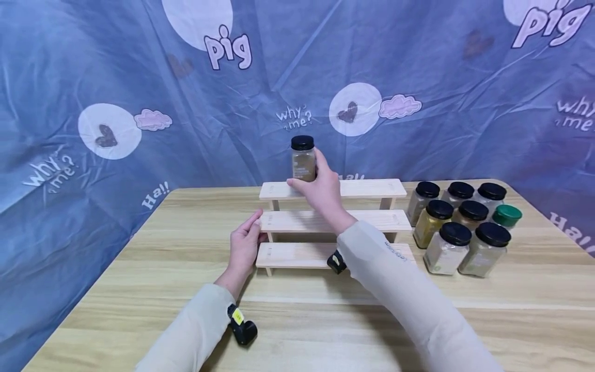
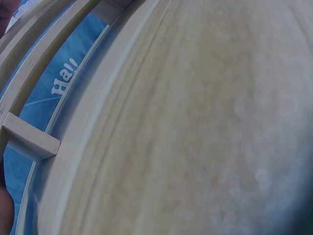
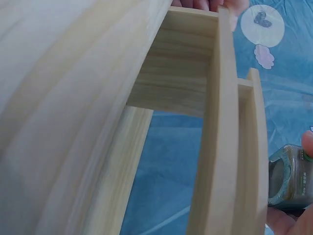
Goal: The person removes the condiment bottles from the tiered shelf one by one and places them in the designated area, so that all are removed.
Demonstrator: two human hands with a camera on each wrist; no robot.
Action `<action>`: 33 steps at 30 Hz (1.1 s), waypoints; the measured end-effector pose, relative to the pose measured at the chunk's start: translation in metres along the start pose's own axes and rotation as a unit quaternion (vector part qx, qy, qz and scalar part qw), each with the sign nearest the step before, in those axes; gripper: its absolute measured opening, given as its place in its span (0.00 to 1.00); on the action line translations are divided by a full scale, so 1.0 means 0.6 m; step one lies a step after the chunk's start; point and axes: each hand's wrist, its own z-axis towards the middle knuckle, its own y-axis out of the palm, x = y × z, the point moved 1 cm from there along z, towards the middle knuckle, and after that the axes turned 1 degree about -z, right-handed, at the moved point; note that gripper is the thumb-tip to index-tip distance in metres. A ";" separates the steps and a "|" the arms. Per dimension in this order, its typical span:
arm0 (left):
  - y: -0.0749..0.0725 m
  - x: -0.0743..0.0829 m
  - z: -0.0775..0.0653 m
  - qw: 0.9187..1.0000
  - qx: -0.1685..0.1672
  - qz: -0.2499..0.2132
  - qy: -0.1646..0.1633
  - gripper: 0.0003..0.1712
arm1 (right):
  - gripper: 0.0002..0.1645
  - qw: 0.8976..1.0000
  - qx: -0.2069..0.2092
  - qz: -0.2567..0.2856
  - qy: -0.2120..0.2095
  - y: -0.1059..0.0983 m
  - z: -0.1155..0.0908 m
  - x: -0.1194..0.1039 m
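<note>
My right hand [image 1: 325, 188] holds a square clear spice jar [image 1: 303, 164] with a black lid and brownish contents. The jar is upright at the top tier of a pale wooden three-step rack [image 1: 293, 221], left of its middle; whether it touches the board cannot be told. In the right wrist view the base of the jar [image 3: 281, 178] shows beyond the rack's edge. My left hand [image 1: 244, 243] grips the rack's left end by the middle tier. Its fingers [image 3: 200, 4] appear at that end in the right wrist view.
Right of the rack, several spice jars [image 1: 448, 248] stand close together, most with black lids and one with a green lid [image 1: 506, 214]. A wood-grain table [image 1: 186, 258] bears everything. Behind it hangs a blue printed cloth [image 1: 260, 93].
</note>
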 end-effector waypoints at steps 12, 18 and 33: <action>0.000 0.002 0.003 1.000 0.000 0.011 -0.020 0.20 | 0.49 0.999 0.033 0.022 -0.014 -0.058 -0.025 -0.015; 0.001 0.003 0.001 1.000 -0.003 0.002 -0.021 0.20 | 0.43 0.999 0.033 0.028 -0.021 -0.082 -0.040 -0.024; 0.000 0.000 0.002 1.000 0.000 0.003 -0.015 0.20 | 0.44 0.997 0.061 -0.031 -0.041 -0.154 -0.074 -0.020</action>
